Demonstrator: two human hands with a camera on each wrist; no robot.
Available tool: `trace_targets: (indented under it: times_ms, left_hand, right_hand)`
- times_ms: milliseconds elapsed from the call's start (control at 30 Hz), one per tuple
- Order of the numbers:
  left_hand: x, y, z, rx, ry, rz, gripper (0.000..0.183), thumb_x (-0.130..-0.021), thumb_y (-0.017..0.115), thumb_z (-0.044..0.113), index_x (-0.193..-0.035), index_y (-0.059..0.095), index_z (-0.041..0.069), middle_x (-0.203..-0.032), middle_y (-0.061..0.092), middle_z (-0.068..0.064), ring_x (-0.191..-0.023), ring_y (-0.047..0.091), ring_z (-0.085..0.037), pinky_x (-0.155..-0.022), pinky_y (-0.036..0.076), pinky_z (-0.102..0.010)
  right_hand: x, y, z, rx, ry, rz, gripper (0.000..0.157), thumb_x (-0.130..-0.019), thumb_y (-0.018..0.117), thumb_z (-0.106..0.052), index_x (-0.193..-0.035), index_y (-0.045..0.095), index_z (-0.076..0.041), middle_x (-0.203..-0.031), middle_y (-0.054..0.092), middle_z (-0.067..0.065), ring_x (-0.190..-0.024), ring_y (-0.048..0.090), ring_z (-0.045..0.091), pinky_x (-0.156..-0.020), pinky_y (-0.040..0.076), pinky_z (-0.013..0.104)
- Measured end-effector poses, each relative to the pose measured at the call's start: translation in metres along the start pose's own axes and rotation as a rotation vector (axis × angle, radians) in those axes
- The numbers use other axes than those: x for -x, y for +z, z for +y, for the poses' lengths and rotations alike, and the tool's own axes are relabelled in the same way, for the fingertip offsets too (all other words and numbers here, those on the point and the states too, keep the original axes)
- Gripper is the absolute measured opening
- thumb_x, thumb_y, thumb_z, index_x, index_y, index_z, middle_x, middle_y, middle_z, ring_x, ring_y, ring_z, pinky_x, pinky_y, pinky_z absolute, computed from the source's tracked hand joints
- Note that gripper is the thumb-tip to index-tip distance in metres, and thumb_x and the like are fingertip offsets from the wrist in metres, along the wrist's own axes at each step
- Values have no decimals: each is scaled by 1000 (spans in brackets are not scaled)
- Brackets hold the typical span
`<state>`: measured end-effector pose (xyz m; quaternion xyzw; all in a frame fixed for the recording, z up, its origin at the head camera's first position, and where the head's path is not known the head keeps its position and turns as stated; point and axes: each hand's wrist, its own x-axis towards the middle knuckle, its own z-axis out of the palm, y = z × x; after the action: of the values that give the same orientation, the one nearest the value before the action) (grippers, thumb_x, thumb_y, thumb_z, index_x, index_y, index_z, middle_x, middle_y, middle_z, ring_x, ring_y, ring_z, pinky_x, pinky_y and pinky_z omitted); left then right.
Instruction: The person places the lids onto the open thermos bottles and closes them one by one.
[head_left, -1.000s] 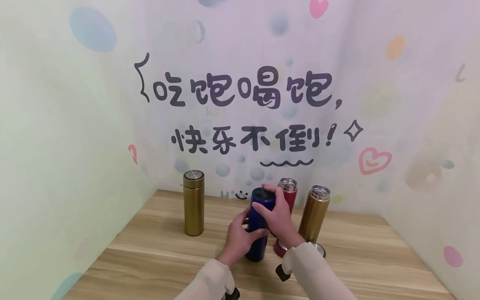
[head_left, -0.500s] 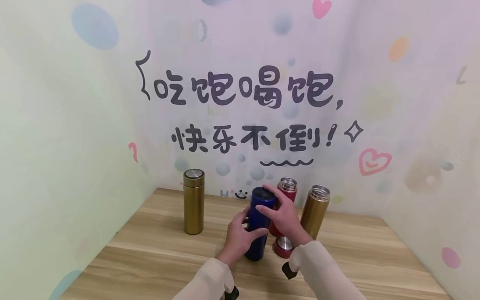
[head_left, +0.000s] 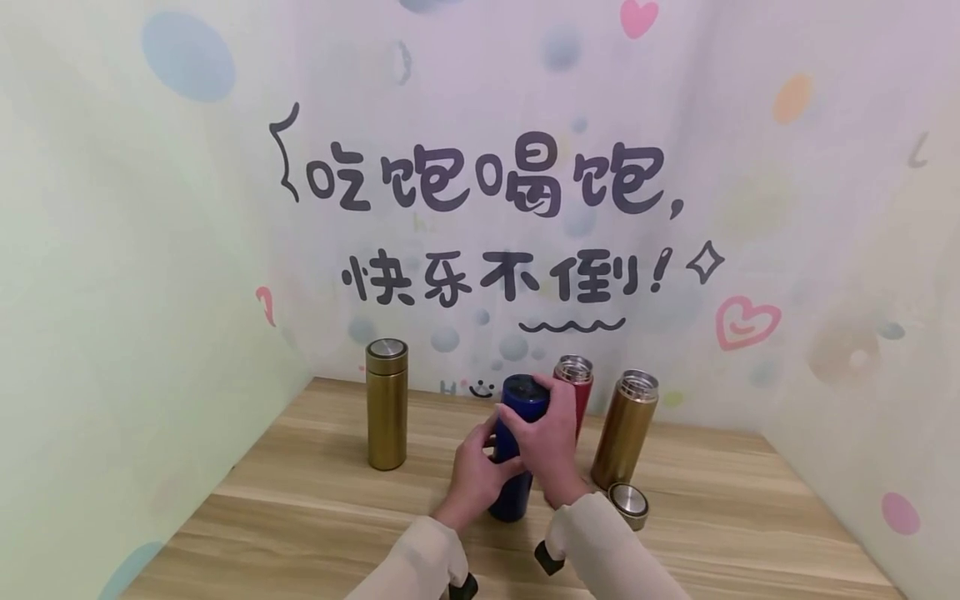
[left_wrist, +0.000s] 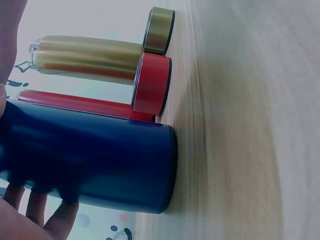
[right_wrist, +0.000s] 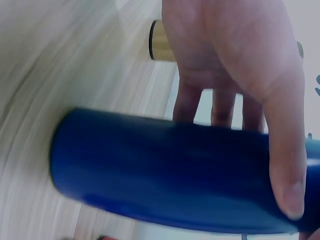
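A dark blue thermos bottle (head_left: 512, 502) stands upright on the wooden table between both hands. My left hand (head_left: 477, 475) grips its body, the thumb across the near side; the fingers and thumb wrap the bottle in the right wrist view too. Higher up, my right hand (head_left: 551, 433) grips around the bottle's capped top, its thumb on the near side and its fingers round the far side. Behind that hand stands a red thermos bottle (head_left: 582, 400) with its mouth uncovered. The red lid (left_wrist: 151, 85) shows in the left wrist view but is hidden in the head view.
A gold thermos bottle (head_left: 624, 433) without its lid stands at the right, its gold lid (head_left: 628, 505) on the table in front. At the left is another gold thermos bottle (head_left: 387, 417), capped. A printed cloth wall (head_left: 480, 108) closes off the back of the table (head_left: 300, 517).
My right hand and wrist first swing right, then come back left around the top of the blue bottle. The gold lid is uncovered to view, and the red lid is now hidden. My left hand stays put.
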<state>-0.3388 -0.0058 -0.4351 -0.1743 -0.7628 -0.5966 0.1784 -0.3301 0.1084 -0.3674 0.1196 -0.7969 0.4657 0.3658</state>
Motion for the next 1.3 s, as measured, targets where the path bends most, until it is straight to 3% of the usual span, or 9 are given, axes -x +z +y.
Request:
trace_targets:
  times_ms: [100,200,333,467,633,800,1000,1300]
  left_hand:
    - [0,0,-1,-15,-11,-3,74,-79,82,32,-143,50,11,-125,60,-9,-109,59,-27,-88,54,-41]
    - [0,1,-1,-22,-29,-12,73,-80,81,30,-143,48,11,-127,59,-9,-110,59,-28,-89,53,-42]
    - [0,2,-1,-25,-18,-21,71,-81,80,34,-141,51,13,-126,59,-8,-109,59,-27,-87,54,-42]
    - [1,3,0,-5,-10,-28,75,-79,79,42,-141,51,12,-127,59,-6,-111,59,-25,-88,54,-41]
    - [1,3,1,29,-37,-43,78,-79,78,46,-143,48,11,-130,57,-6,-114,58,-23,-92,52,-41]
    - [1,3,1,39,-31,-44,78,-80,78,44,-143,47,11,-131,57,-6,-114,57,-23,-92,51,-42]
    - [1,0,1,32,-32,-34,78,-80,77,45,-143,47,12,-131,58,-5,-114,58,-23,-92,51,-43]
    - [-1,0,0,-11,-14,-21,77,-79,79,43,-143,49,12,-127,59,-4,-111,59,-21,-90,53,-39]
  right_hand:
    - [2,5,-3,25,0,46,68,-77,84,-28,-128,46,-2,-120,47,12,-108,47,24,-90,49,45]
    - [4,6,-3,23,18,35,73,-78,83,-30,-132,42,-3,-125,45,13,-112,46,25,-93,48,47]
    - [5,-2,5,-70,57,-83,76,-81,80,-32,-141,37,-14,-134,45,10,-117,49,26,-96,47,52]
    - [-1,-17,16,-262,91,-253,65,-88,74,-26,-143,40,-27,-137,47,8,-117,53,30,-94,47,54]
    - [-11,-32,23,-369,82,-405,55,-94,65,-19,-143,43,-28,-140,48,10,-121,52,33,-97,45,54]
    - [-19,-38,23,-397,83,-451,54,-94,62,-15,-145,45,-24,-143,47,11,-126,49,34,-101,41,56]
    - [-19,-34,21,-375,114,-412,56,-91,68,-17,-143,48,-21,-139,50,11,-121,53,32,-99,44,51]
    - [-2,-11,16,-182,-14,-99,54,-83,79,-31,-131,58,-17,-122,52,5,-103,54,23,-84,54,46]
